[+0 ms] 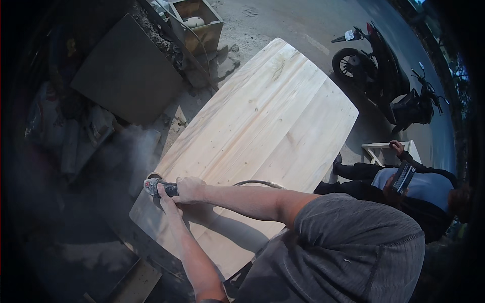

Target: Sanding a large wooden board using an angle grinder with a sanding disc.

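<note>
A dusty angle grinder [170, 189] with a round disc [155, 175] at its head is at the left edge of a pale wooden panel [261, 125]. My right hand [190, 190] wraps the rear of the grinder's body. Closer to the tool's head, my left hand [168, 199] grips it from the near side. The panel is made of joined boards with knots, and its outline has bowed sides. Part of a dark cable [261, 183] curves over the panel beyond my right forearm. Fine dust hangs in the air left of the grinder.
Left of the panel stands a dark flat board [129, 72] among clutter. A wooden box [201, 32] with a pale object inside sits at the back. At right, a person [409, 185] holds a dark box [403, 177] near a pale wooden frame [411, 151]. A motorbike [386, 72] is parked beyond.
</note>
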Available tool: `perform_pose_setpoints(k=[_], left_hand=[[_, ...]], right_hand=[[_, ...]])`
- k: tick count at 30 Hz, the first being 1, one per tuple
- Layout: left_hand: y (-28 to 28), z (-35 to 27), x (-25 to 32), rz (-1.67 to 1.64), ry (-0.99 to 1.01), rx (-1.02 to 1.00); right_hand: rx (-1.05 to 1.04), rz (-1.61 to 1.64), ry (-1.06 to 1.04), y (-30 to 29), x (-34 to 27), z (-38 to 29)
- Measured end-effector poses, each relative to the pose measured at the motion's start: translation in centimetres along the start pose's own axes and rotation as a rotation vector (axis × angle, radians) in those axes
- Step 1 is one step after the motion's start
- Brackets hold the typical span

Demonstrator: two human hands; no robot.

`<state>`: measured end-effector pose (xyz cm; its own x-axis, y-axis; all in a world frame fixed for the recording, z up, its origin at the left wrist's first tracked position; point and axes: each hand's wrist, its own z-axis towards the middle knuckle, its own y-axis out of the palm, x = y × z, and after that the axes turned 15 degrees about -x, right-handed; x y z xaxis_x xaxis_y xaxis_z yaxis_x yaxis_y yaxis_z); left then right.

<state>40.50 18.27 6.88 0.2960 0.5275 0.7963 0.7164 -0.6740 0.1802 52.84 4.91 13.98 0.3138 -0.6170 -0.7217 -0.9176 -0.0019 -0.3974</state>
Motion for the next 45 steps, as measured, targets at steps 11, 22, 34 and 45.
perform_pose_setpoints(k=[11,22,34,45], left_hand=[[27.5,12.4,-2.9,0.224,-0.154,-0.47],[57.0,17.5,-5.2,0.3,-0.056,-0.581],[72.5,19.7,-2.6,0.353,-0.107,-0.613],[71.3,17.0,-0.1,0.456,-0.108,-0.649]], right_hand=[[0.246,0.169,0.147,-19.7,16.6,-9.1],[0.265,0.288,0.359,-36.5,31.7,-19.3],[0.352,0.26,0.43,-47.7,41.5,-22.0],[0.325,0.428,0.431,-45.9,39.5,-21.7]])
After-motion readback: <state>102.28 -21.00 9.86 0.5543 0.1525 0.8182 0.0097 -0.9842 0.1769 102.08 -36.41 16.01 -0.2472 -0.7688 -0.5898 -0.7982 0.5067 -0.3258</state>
